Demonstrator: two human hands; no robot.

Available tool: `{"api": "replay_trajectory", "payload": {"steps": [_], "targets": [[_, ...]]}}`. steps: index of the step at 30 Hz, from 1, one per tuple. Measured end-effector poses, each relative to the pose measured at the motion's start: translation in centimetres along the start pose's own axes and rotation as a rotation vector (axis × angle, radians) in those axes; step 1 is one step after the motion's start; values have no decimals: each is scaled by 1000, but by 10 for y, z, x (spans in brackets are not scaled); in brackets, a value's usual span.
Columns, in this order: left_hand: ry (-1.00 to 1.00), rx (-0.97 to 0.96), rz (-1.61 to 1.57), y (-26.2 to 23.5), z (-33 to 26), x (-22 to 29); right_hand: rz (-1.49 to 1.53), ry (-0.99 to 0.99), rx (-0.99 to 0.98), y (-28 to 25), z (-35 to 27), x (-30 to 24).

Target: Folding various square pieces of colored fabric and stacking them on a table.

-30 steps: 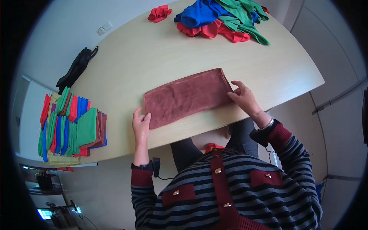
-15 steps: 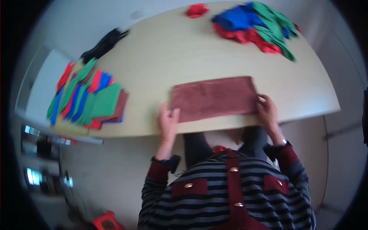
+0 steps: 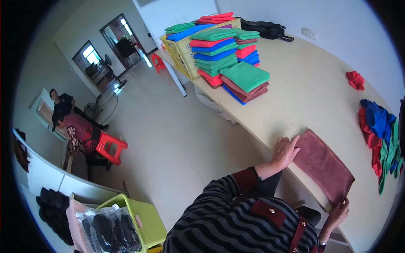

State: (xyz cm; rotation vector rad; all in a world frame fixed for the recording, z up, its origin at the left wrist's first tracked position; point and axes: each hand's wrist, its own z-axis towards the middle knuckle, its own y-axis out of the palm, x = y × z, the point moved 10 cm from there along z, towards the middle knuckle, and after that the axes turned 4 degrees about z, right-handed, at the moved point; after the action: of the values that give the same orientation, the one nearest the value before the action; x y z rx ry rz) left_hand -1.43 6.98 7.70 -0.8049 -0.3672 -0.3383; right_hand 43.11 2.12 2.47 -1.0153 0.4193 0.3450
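1. One brown, rectangular folded cloth point(image 3: 324, 166) lies along the bench's point(image 3: 295, 101) near edge.
2. One left hand point(image 3: 284, 154), fingers spread, touches its left end.
3. One right hand point(image 3: 337, 214), right end; cannot tell whether fingers pinch.
4. One crumpled red cloth point(image 3: 355, 80): far edge.

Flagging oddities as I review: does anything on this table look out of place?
Only mildly: one crumpled red cloth lies alone on the far side of the table, apart from the loose cloth pile. Nothing looks spilled.

folded cloth point(image 3: 322, 166): on surface point(image 3: 295, 92), between left hand point(image 3: 285, 152) and right hand point(image 3: 337, 214) | folded-cloth stacks point(image 3: 216, 52): left on surface, beside crate point(image 3: 180, 61) | bag point(image 3: 263, 29): behind folded-cloth stacks | cloth heap point(image 3: 377, 122): right on surface
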Motion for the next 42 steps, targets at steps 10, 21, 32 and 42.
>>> {"api": "replay_trajectory", "payload": {"steps": [10,21,32,42], "targets": [[90,-61,110,-8,16,37,97,-325,-131,12,37,-116],[298,-502,-166,94,-21,89,-326,-324,-505,88,30,-145],[107,-597,237,70,10,-3,-269,-16,-366,32,46,-52],[549,-623,33,104,-1,123,-199,-261,-301,57,61,-144]]}}
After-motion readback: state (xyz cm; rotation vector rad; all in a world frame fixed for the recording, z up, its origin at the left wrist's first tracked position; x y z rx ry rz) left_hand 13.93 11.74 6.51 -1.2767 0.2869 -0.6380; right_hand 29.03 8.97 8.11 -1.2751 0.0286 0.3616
